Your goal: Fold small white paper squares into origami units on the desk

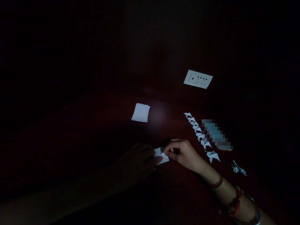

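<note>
The scene is very dark. A small white piece of paper [161,155] lies on a dark reddish wooden table [164,193]. My left hand [137,161], deep in shadow, rests on the paper's left side with its fingers pressing it down. My right hand [182,153] is curled, fingertips pinching the paper's right edge. Red and dark bands circle my right wrist.
A stack of white paper sheets [141,112] lies farther back. To the right runs a chain of folded white paper triangles [201,137], with a blurred bluish object [217,135] beside it and a small folded piece [238,168]. A white wall socket [198,79] sits behind.
</note>
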{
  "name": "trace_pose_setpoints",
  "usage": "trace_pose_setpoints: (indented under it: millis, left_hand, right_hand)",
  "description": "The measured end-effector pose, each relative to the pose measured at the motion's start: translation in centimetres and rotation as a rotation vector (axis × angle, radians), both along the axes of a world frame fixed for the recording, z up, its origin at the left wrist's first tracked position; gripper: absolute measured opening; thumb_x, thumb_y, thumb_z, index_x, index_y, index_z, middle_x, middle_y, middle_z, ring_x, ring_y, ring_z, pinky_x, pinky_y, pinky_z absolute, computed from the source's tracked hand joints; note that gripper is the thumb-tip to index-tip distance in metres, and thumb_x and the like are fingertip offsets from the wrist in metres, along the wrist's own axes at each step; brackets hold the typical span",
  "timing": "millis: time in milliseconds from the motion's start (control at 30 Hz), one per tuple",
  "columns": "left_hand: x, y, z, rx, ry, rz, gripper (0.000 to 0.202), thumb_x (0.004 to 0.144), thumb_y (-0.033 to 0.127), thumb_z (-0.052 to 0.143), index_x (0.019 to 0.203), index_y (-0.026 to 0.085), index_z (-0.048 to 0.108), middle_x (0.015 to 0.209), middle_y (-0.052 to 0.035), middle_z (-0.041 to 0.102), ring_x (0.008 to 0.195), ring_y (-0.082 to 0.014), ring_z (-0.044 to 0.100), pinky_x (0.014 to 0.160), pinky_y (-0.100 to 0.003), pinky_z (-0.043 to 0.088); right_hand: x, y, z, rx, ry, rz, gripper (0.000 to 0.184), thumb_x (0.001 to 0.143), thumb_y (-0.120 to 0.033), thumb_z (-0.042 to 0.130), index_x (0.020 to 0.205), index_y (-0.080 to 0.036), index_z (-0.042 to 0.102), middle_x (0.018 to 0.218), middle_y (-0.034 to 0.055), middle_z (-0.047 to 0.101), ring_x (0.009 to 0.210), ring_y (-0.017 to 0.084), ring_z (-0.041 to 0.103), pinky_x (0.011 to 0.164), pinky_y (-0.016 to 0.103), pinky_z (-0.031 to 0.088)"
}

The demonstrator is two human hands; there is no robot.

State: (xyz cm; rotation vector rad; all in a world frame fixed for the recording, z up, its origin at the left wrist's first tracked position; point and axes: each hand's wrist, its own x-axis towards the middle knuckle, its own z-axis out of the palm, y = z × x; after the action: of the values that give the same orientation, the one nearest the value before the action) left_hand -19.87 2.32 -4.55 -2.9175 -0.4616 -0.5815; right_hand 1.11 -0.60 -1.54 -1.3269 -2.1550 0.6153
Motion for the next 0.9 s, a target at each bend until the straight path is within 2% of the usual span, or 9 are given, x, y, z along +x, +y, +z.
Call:
trace_pose_setpoints:
  millis: [200,400,667,900]
  left_hand:
    - [0.0,0.1,0.1,0.006,-0.051,0.011,0.025,0.088,0.026,0.041,0.112,0.025,0.049,0.103,-0.0029,0.055,0.099,-0.0210,0.044,0.083,-0.037,0.033]
    - [0.0,-0.1,0.3,-0.025,-0.035,0.033,0.026,0.087,0.023,0.043,0.112,0.027,0.049,0.105,-0.0010,0.056,0.101,-0.0212,0.044,0.085,-0.038,0.033]
    - [-0.1,-0.1,0.2,-0.010,-0.041,0.016,0.026,0.087,0.021,0.042,0.112,0.024,0.049,0.112,-0.0013,0.053,0.109,-0.0214,0.040,0.087,-0.037,0.034]
    - [0.0,0.1,-0.3,-0.123,-0.081,-0.025,0.024,0.088,0.020,0.041,0.111,0.020,0.047,0.111,-0.0001,0.055,0.108,-0.0172,0.041,0.090,-0.033,0.033]
  right_hand:
    - [0.8,-0.1,0.3,0.066,-0.095,0.110,0.014,0.076,-0.010,0.053,0.079,-0.017,0.064,0.073,0.0001,0.057,0.063,0.009,0.052,0.057,0.019,0.040]
    - [1.3,-0.5,0.7,0.112,-0.178,0.249,0.021,0.078,-0.006,0.048,0.086,-0.017,0.064,0.087,0.0033,0.059,0.078,0.011,0.056,0.071,0.021,0.044]
    - [1.4,-0.7,0.9,0.102,-0.237,0.304,0.025,0.079,-0.006,0.045,0.091,-0.017,0.063,0.095,0.0041,0.059,0.085,0.012,0.057,0.077,0.024,0.045]
    - [1.5,-0.8,0.9,0.087,-0.272,0.318,0.026,0.078,-0.006,0.044,0.093,-0.016,0.064,0.098,0.0034,0.060,0.086,0.013,0.057,0.079,0.025,0.045]
